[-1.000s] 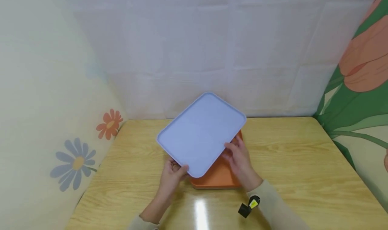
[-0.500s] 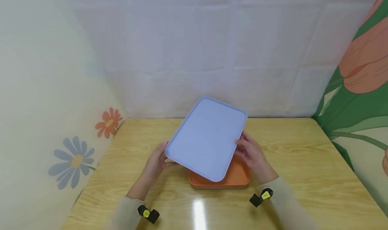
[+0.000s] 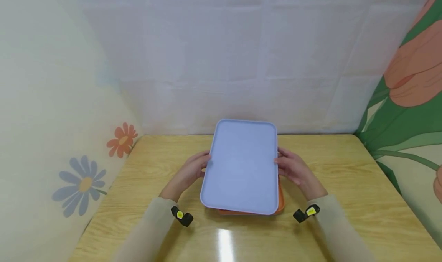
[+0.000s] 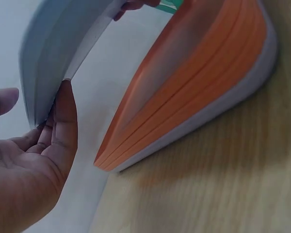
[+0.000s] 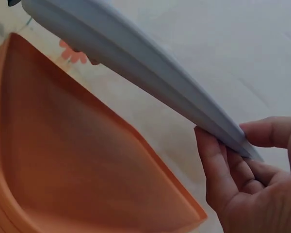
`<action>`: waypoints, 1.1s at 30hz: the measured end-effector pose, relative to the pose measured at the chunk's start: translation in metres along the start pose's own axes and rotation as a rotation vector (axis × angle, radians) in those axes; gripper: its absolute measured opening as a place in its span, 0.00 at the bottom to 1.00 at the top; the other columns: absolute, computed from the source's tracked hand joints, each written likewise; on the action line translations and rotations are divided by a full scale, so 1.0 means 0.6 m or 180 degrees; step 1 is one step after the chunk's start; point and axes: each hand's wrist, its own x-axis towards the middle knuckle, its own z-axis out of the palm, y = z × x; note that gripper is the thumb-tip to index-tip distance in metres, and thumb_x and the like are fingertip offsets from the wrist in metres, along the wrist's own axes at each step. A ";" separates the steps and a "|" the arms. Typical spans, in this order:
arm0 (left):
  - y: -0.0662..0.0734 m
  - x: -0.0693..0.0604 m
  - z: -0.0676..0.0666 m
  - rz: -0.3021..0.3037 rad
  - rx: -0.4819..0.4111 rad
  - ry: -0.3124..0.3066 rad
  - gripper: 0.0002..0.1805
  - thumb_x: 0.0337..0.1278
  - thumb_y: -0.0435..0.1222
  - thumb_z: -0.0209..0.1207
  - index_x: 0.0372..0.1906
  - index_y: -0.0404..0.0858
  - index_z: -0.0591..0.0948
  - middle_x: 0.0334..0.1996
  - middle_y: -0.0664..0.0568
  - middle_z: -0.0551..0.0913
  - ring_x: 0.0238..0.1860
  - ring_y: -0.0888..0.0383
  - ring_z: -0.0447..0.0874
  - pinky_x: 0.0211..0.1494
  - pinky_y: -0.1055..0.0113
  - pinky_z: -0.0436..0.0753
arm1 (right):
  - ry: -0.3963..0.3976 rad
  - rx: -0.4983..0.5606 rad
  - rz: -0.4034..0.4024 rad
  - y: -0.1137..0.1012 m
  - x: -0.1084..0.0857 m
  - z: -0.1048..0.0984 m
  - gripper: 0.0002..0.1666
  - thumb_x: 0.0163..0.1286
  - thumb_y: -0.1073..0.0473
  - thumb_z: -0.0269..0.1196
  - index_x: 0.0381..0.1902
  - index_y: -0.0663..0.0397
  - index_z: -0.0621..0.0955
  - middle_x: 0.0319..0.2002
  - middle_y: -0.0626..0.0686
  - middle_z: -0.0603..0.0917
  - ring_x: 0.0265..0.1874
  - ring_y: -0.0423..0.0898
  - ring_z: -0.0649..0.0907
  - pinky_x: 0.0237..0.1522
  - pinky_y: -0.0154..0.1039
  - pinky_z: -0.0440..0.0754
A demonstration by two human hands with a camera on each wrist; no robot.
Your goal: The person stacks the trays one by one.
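Note:
Both hands hold a light blue rectangular tray by its long sides, above a stack of orange trays. My left hand is at the left rim, its fingers under the tray in the left wrist view. My right hand pinches the right rim, thumb on top and fingers below, as the right wrist view shows. The blue tray hides most of the stack in the head view. A gap shows between the blue tray and the top orange tray. At the stack's bottom lies a pale grey layer.
The stack stands on a wood-grain table. A pale cloth hangs behind the table's far edge. Flower-patterned cloths flank both sides. Each sleeve carries a small black device, one on the left cuff and one on the right.
The blue tray has turned from a slant to nearly straight and come nearer, over the orange stack. My left hand has shifted from the near corner to the left side; my right hand moved slightly right.

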 end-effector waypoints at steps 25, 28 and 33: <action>-0.011 0.050 0.012 -0.0287 0.0397 0.0165 0.25 0.76 0.38 0.48 0.69 0.28 0.68 0.48 0.41 0.80 0.43 0.54 0.81 0.41 0.55 0.88 | 0.0072 -0.0847 0.0351 -0.014 0.042 -0.038 0.42 0.71 0.72 0.52 0.78 0.70 0.51 0.43 0.49 0.76 0.39 0.39 0.82 0.42 0.38 0.85; -0.018 0.055 0.011 -0.0300 0.0385 0.0173 0.25 0.76 0.38 0.48 0.70 0.29 0.67 0.48 0.41 0.80 0.43 0.54 0.81 0.40 0.56 0.88 | 0.0084 -0.0914 0.0365 -0.012 0.046 -0.040 0.42 0.71 0.72 0.53 0.78 0.70 0.51 0.43 0.49 0.76 0.39 0.39 0.81 0.43 0.39 0.85; -0.026 0.059 0.011 -0.0318 0.0371 0.0214 0.25 0.75 0.37 0.48 0.71 0.32 0.67 0.48 0.42 0.80 0.43 0.53 0.81 0.39 0.57 0.87 | 0.0138 -0.0981 0.0379 -0.006 0.051 -0.043 0.41 0.70 0.72 0.53 0.78 0.69 0.52 0.44 0.51 0.76 0.39 0.40 0.81 0.43 0.41 0.85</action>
